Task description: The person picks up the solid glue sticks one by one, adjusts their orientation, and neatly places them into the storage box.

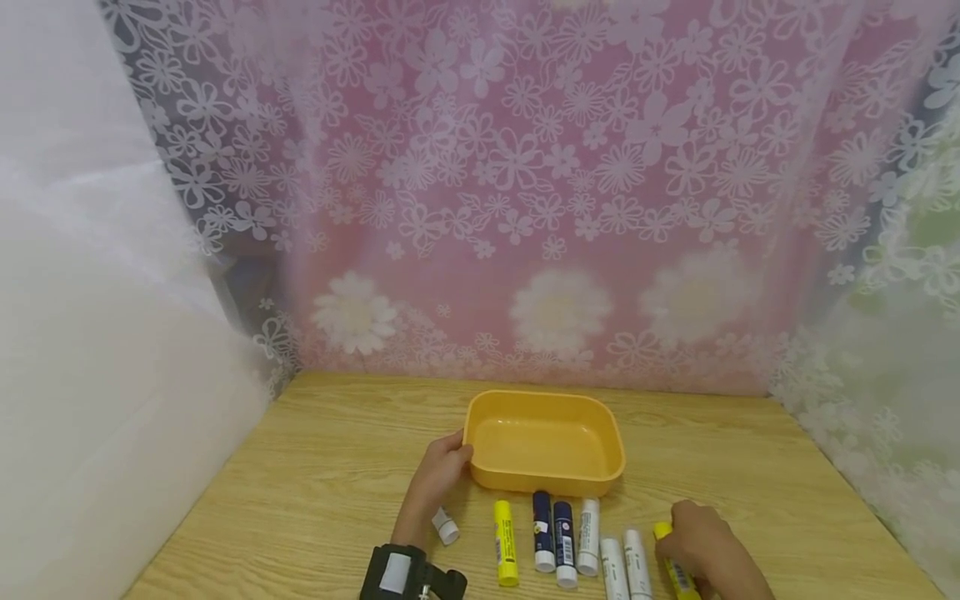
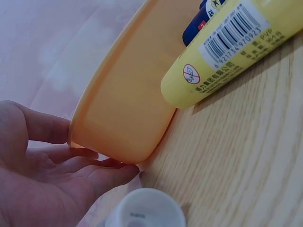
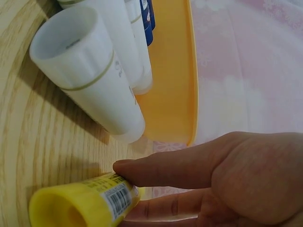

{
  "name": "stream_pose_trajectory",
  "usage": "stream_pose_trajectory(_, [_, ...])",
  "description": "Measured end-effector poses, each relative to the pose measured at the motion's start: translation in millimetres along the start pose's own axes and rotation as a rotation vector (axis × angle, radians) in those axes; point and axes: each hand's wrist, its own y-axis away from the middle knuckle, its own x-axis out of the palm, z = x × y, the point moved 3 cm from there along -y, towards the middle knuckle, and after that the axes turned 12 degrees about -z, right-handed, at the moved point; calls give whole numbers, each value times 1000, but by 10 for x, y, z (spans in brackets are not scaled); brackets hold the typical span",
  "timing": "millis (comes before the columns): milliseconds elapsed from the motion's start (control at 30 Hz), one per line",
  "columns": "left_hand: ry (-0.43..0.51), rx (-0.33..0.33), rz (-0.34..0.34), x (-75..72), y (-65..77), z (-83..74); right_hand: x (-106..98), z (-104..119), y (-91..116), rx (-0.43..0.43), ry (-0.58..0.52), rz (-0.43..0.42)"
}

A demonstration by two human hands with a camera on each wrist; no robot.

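An orange-yellow plastic basin stands on the table with nothing in it. At its left end my left hand grips the rim, thumb at the edge and fingers against the outer wall. To the right, my right hand holds a yellow glue stick between thumb and fingers, low over the wood; its hollow yellow end faces the wrist camera. Another yellow glue stick lies before the basin. Beside my left wrist lies a white glue stick, partly hidden by the arm.
Two navy glue sticks with white caps and several white ones lie in a row in front of the basin. The wooden table ends at a pink flowered curtain; a pale sheet hangs on the left.
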Motion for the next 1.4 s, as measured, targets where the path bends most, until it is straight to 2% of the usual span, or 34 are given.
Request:
stream_pose_trajectory(233, [9, -4, 16, 35, 6, -10, -33, -26, 12, -13, 18, -31])
stream_pose_trajectory(433, [4, -3, 18, 33, 6, -26, -30, -25, -24, 15, -15, -8])
stream_pose_trajectory(700, [2, 3, 18, 22, 15, -34, -13, -26, -28, -34, -5, -26])
stream_pose_trajectory(1167, [13, 9, 13, 9, 20, -17, -1, -24, -64, -21, -55, -6])
stream_pose_trajectory(1400, [6, 0, 10, -11, 47, 4, -49, 28, -103, -38, -59, -48])
